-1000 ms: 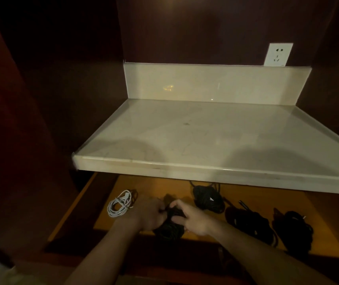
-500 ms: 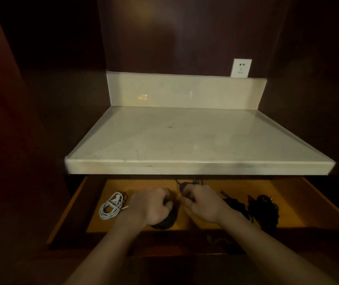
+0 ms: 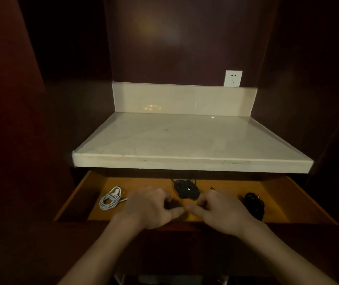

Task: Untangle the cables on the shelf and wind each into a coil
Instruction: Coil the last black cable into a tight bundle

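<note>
A: Item one, wooden shelf [image 3: 283, 194] under the marble top [image 3: 185, 140]. Contents?

B: White cable [image 3: 110, 199], bundled, at the left. Black coil [image 3: 186, 190] at centre rear. Second black cable [image 3: 254, 204] at right, loosely heaped.

A: Hands?

B: Left hand [image 3: 151, 208] and right hand [image 3: 220, 210] side by side at the shelf front, fingers curled, tips nearly meeting. Something dark sits between them; whether either hand grips it, I cannot tell.

A: Handling notes?

B: Judged light, soft and limp; cables will slump and spring out of a loop unless pinched. Best taken near a plug end, free length drawn through the other hand.

A: Other fixtures?

B: Wall socket [image 3: 233, 78] above the backsplash.
</note>
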### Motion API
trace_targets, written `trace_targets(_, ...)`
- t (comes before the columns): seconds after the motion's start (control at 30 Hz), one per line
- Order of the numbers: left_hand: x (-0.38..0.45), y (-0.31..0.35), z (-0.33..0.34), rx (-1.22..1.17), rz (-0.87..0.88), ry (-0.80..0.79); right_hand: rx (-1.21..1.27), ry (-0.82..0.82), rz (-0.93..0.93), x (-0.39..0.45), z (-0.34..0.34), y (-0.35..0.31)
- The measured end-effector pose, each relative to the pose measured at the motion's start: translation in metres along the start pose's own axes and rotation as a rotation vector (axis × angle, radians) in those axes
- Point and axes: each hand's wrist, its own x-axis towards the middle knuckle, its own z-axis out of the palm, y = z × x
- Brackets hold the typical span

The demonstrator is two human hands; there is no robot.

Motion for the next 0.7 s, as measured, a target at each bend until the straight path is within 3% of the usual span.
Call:
trace_targets(0.3, -0.037, 0.039, -0.009, 0.092, -0.079, -0.187, -0.171, -0.058, -0.001, -0.042, -0.011, -0.001)
trace_targets(0.53, -0.039, 0.040, 0.008, 0.064, -0.112, 0.033, -0.207, 0.052, -0.015, -0.051, 0.008, 0.013)
trace_targets(0.7, -0.037, 0.037, 0.010, -0.015, -0.092, 0.079, -0.180, 0.109, -0.002, -0.043, 0.016, 0.015)
